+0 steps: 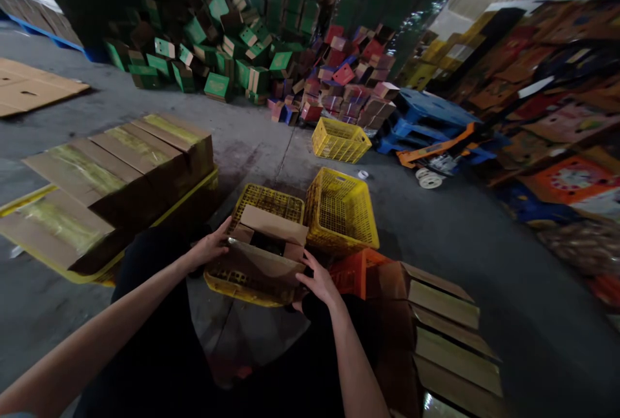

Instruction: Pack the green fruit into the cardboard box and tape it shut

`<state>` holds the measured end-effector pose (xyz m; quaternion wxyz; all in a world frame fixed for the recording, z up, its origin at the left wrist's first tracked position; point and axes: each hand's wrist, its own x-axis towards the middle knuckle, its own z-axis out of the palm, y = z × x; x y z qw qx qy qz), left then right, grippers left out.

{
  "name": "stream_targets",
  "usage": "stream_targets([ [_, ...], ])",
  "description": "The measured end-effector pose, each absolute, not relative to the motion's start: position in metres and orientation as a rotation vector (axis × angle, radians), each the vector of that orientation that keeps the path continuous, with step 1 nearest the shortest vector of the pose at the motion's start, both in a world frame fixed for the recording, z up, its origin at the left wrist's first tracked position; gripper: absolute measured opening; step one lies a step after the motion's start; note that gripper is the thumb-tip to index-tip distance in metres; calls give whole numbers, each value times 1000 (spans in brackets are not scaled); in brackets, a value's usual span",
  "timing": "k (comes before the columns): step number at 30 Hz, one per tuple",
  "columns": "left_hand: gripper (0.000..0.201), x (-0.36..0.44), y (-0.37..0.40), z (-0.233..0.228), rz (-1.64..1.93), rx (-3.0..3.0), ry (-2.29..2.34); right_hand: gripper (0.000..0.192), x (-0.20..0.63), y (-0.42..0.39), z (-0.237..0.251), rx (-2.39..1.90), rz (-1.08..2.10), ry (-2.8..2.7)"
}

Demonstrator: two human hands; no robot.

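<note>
In the head view, a small cardboard box (265, 261) sits on a yellow plastic crate (264, 197) that looks turned upside down. Its top is open, with the long flaps standing up and outward. What lies inside is too dark to make out. My left hand (211, 249) grips the box's left end, thumb and fingers at the upper edge. At the opposite end my right hand (317, 278) holds the right side, with its fingers along the near flap's corner.
Taped cartons (130, 150) fill a yellow crate on the left. Several cartons with raised flaps (443, 302) stand at the right, beside an orange crate (351, 274). Two yellow crates (343, 208) sit ahead. Behind are green boxes (216, 85), blue pallets (431, 108) and an orange pallet jack (438, 145).
</note>
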<state>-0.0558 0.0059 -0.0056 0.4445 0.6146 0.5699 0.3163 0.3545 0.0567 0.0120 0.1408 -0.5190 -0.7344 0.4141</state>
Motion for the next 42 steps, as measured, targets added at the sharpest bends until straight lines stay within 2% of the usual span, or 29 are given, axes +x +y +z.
stream_targets([
  [8,103,-53,15,-26,881,1564,1445,84,345,60,5,-1448,959,-2225],
  [19,101,-37,13,-12,889,1570,1559,87,342,66,0,-1473,915,-2313],
  [29,98,-37,12,-23,819,1835,1672,86,339,63,-6,-1524,918,-2332],
  [36,67,-31,9,-16,707,2060,1609,87,339,60,-11,-1538,824,-2349],
  [39,60,-22,3,-10,687,2152,1479,93,338,59,-13,-1634,812,-2279],
  [42,58,-14,-3,-6,659,2186,1406,98,339,61,-14,-1787,951,-2214],
])
